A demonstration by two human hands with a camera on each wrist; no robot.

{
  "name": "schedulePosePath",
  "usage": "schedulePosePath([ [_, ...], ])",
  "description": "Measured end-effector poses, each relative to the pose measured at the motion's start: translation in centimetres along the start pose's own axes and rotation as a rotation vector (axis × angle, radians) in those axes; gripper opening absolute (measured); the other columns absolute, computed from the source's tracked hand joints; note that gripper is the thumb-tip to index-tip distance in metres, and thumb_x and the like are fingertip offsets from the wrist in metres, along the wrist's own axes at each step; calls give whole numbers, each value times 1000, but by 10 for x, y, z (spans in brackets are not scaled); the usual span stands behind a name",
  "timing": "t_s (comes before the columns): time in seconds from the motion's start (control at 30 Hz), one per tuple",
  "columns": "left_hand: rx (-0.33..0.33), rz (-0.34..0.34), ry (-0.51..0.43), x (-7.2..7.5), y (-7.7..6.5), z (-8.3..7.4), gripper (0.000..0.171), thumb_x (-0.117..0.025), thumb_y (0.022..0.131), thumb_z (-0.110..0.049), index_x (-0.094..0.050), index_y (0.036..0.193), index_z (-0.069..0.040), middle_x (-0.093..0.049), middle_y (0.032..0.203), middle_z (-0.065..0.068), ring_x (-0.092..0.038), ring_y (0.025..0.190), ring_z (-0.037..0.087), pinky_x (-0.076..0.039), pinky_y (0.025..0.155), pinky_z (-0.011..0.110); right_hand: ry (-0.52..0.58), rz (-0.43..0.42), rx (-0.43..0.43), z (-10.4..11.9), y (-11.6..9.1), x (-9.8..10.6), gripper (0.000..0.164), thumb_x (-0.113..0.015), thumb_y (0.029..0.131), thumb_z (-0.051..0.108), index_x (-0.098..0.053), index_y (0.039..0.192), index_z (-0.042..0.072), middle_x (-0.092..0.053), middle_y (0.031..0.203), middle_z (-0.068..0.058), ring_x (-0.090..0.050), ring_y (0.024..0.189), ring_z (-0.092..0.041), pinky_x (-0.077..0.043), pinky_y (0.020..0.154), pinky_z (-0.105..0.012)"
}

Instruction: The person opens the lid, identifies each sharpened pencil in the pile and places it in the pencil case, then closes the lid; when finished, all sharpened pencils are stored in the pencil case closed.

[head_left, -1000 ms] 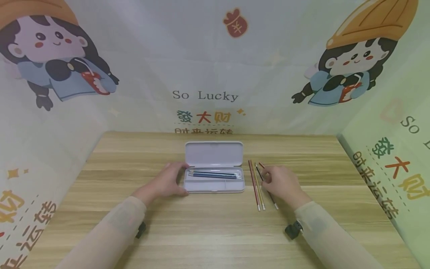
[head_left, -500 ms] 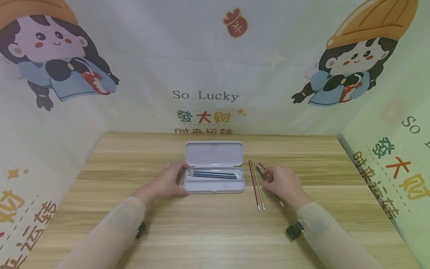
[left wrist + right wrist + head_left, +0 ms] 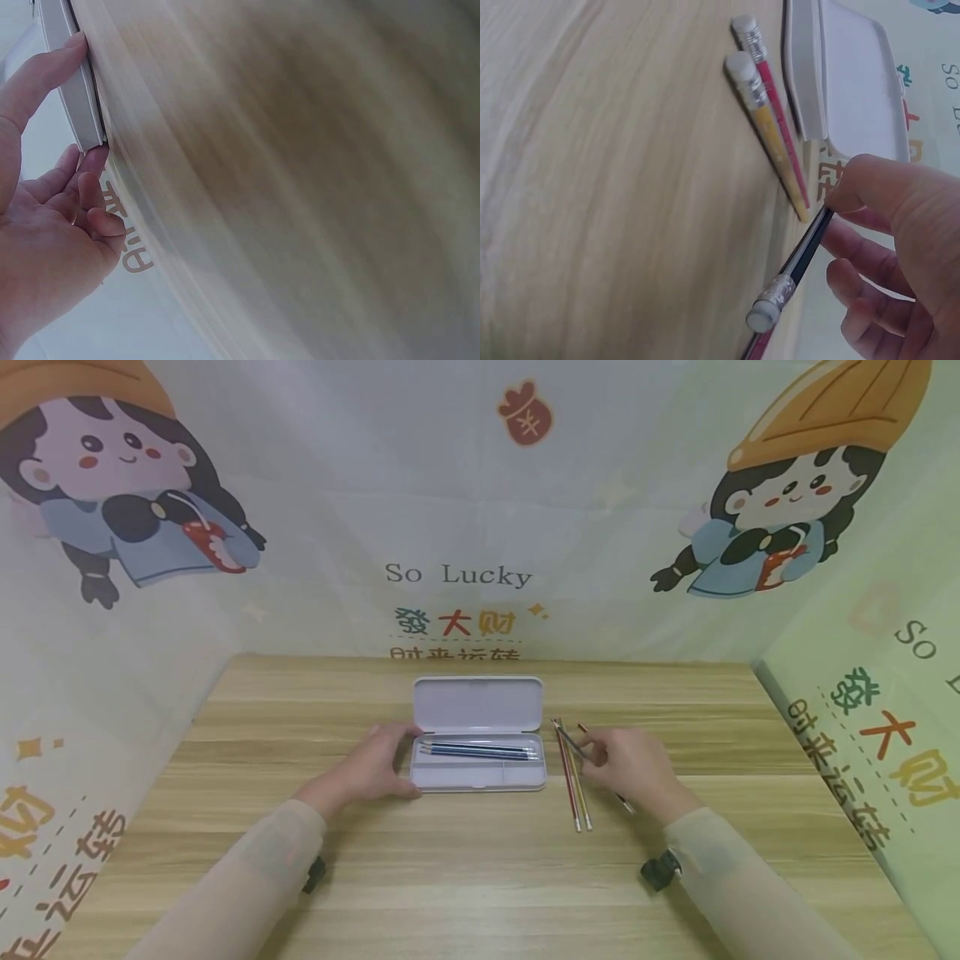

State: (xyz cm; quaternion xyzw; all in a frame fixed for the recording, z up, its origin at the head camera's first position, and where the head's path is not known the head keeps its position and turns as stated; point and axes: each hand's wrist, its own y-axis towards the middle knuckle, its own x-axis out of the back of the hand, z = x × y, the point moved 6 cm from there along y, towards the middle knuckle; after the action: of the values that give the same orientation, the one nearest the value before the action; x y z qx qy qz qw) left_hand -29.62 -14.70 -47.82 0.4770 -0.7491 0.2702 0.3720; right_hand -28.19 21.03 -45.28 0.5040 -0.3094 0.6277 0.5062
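My left hand [image 3: 367,764] grips the left end of a white pencil case [image 3: 457,775], thumb at the near edge and fingers at the far one. The case lies with its lid [image 3: 477,703] up, and several dark blue pencils [image 3: 480,750] are in its back compartment. To its right, my right hand [image 3: 633,768] pinches a black pencil [image 3: 804,251] with a white eraser. The point end of that pencil crosses over a red pencil [image 3: 567,774] and a yellow pencil [image 3: 582,793]. Another red pencil [image 3: 759,346] lies beneath, mostly hidden by the right hand.
Everything stands on a wood-grain table [image 3: 480,877]. Printed cloth [image 3: 337,527] hangs behind it and on both sides. The case's narrow front compartment [image 3: 459,772] has a small divider towards the right.
The black pencil has turned in my right hand: its point end swung left over the red and yellow pencils, its eraser end moved right. My left hand keeps its place on the case.
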Motion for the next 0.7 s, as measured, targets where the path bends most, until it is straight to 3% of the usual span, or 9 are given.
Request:
schedulePosePath([
  [0.37, -4, 3, -6, -2, -1, 2, 91, -95, 66, -20, -51, 143, -1, -54, 148, 22, -46, 136, 40, -37, 119, 57, 37, -11, 72, 15, 5, 1, 28, -77, 81, 22, -78, 109, 20, -71, 79, 10, -54, 62, -3, -44, 53, -24],
  [0.7, -9, -3, -10, -1, 0, 1, 92, -95, 66, -19, -51, 144, -1, -53, 149, 22, -46, 137, 40, -37, 120, 57, 63, -7, 96, 34, 17, 1, 31, -75, 83, 20, -78, 113, 19, -68, 75, 12, -47, 53, -4, -37, 44, -22],
])
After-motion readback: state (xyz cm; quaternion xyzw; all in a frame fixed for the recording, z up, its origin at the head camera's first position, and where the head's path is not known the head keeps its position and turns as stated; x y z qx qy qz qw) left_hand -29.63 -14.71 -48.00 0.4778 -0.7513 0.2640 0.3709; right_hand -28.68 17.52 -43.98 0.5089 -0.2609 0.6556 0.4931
